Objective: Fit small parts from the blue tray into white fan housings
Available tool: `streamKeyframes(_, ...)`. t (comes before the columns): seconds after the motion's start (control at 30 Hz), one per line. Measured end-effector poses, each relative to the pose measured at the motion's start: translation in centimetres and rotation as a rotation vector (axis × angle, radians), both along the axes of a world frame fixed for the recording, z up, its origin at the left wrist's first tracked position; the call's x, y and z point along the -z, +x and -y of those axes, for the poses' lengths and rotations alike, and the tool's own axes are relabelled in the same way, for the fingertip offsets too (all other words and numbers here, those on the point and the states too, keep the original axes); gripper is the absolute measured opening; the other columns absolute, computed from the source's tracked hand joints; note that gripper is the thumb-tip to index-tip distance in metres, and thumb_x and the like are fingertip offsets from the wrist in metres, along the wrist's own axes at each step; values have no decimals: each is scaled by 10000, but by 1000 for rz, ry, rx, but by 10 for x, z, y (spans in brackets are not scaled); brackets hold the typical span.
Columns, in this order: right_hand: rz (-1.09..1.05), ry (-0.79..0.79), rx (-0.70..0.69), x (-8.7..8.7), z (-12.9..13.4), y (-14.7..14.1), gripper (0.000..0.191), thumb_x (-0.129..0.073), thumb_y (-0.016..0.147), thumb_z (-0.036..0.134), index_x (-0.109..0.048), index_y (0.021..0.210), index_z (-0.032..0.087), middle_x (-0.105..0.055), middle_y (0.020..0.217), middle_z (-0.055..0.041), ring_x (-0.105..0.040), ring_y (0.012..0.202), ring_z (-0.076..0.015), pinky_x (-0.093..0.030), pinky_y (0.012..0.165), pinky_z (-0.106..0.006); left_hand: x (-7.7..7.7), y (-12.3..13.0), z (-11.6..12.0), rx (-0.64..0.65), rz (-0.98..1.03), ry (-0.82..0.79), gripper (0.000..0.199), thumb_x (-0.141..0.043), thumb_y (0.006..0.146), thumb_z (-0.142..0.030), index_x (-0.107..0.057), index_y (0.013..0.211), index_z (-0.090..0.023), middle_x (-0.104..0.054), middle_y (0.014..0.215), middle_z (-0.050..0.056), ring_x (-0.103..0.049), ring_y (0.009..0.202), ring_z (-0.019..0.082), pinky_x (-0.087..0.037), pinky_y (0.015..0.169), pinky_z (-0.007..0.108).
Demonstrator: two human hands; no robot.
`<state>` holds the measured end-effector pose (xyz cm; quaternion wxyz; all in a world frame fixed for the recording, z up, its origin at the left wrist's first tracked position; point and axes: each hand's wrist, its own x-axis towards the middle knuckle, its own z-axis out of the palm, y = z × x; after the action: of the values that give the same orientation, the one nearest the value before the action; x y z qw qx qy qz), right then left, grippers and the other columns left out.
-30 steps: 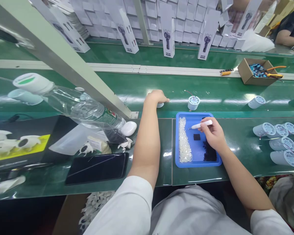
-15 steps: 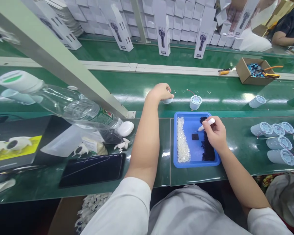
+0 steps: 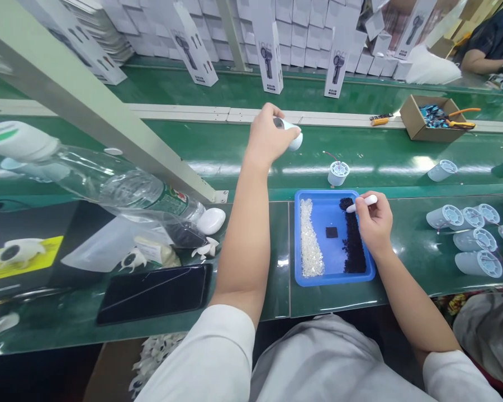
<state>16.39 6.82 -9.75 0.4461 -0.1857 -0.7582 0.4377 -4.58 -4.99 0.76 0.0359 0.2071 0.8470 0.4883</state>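
My left hand [image 3: 268,134] is closed around a pale blue cylinder [image 3: 294,138] beyond the tray; the cylinder is tilted and its dark end partly shows. Between the thumb and fingers of my right hand [image 3: 375,223] is a white pen-shaped tool [image 3: 362,203]. Its tip is over the upper part of the black pieces [image 3: 354,245] at the right side of a blue tray [image 3: 297,234]. Small clear pieces [image 3: 311,245] are heaped along the tray's left side. A black square [image 3: 331,232] lies in the middle. Just past the tray stands a pale blue fan housing [image 3: 338,173] with thin wires.
Several similar housings [image 3: 478,263] lie to the right. A cardboard box [image 3: 427,132] with blue parts and orange-handled pliers stands at the far right. To the left are a slanted metal post [image 3: 151,142], a plastic bottle [image 3: 121,178] and a black phone-like slab [image 3: 153,296].
My left hand has moved up and away from the near bench, bringing the cylinder into clearer view. My right hand has moved the pen-shaped tool from near the black square towards the black pieces.
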Motion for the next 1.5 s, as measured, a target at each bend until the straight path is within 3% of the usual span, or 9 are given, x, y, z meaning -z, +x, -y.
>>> streamKeyframes(0.27,26,8,20,2,-3,-1,147,-636,870,350,-591,847,212,-579,787,17,-558,663,-109,-458,625,-268,-8,10,-4,17,88,415,355,-706,771,-159,-372,851,-252,-433,852,4,-480,806,131,-471,812,319)
streamKeyframes(0.53,46,-7,-31,0,-1,-1,127,-637,864,324,-586,832,213,-578,766,25,-560,632,-104,-457,606,-266,-17,19,-7,73,272,658,317,-634,832,-201,-323,862,-257,-434,888,6,-560,797,119,-506,619,262)
streamKeyframes(0.7,83,-11,-126,-4,2,-1,98,-641,844,280,-577,804,218,-556,697,44,-536,579,-98,-444,577,-261,-18,19,-9,154,353,770,283,-602,831,-233,-325,772,-240,-522,908,21,-588,788,120,-533,610,268)
streamKeyframes(0.93,-4,-9,-142,-12,6,3,103,-612,861,292,-566,800,223,-547,696,43,-493,544,-91,-438,547,-254,-13,12,-12,160,437,672,158,-631,786,-408,-529,833,-297,-650,855,42,-634,1054,226,-595,786,351)
streamKeyframes(1.07,135,81,-331,-16,8,6,91,-626,848,286,-581,796,226,-564,687,34,-502,567,-108,-431,552,-264,-13,14,-14,181,427,617,258,-637,766,-494,-585,954,-324,-674,841,46,-627,1082,251,-598,820,380)
streamKeyframes(1.17,223,131,-411,-16,9,7,87,-641,839,304,-604,809,231,-576,679,28,-515,581,-121,-440,562,-278,-15,16,-17,180,411,594,203,-588,830,-449,-586,943,-281,-675,896,51,-634,1065,228,-588,830,349)
streamKeyframes(1.37,39,-46,-282,-12,8,7,232,-601,883,471,-575,913,243,-631,805,1,-615,612,-137,-535,599,-320,-6,22,-32,245,550,646,157,-457,912,-233,-583,845,-168,-602,906,32,-614,882,120,-566,776,274)
streamKeyframes(1.5,-150,-112,-173,-13,6,4,223,-600,897,472,-541,950,264,-647,868,6,-691,704,-147,-585,693,-338,8,28,-43,296,537,426,161,-508,836,-184,-539,679,-160,-550,728,13,-594,787,129,-557,719,273)
